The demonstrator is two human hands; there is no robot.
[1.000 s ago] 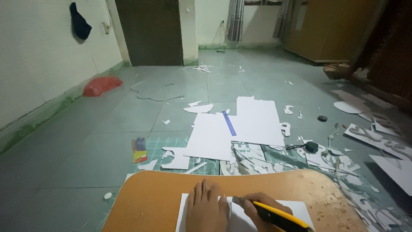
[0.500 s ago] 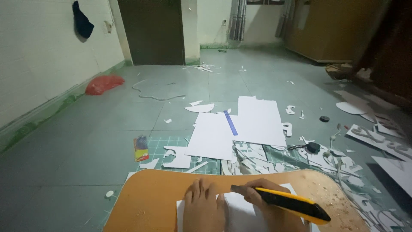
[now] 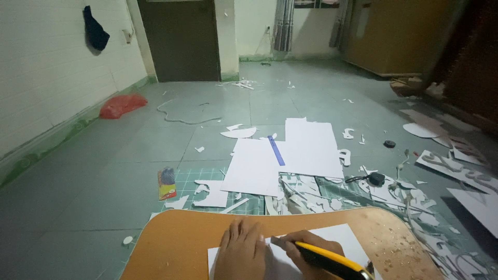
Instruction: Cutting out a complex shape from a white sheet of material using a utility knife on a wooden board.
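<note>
A white sheet (image 3: 345, 237) lies on an orange wooden board (image 3: 181, 243) at the bottom of the head view. My left hand (image 3: 241, 251) rests flat on the sheet, fingers pointing away from me. My right hand (image 3: 311, 251) grips a yellow and black utility knife (image 3: 332, 262), with its tip down on the sheet just right of my left hand. The lower parts of both hands run out of the frame.
Large white boards (image 3: 282, 158) with a blue strip (image 3: 276, 150) lie on the green tiled floor over a green cutting mat (image 3: 189, 181). White offcuts litter the right side. A small colourful pack (image 3: 166, 183), a black tape roll (image 3: 389, 143), a red bag (image 3: 122, 105) and a brown cabinet (image 3: 399, 36) are about.
The knife has swung from lying raised across the sheet to pointing down at it beside my left hand. The view has tilted slightly.
</note>
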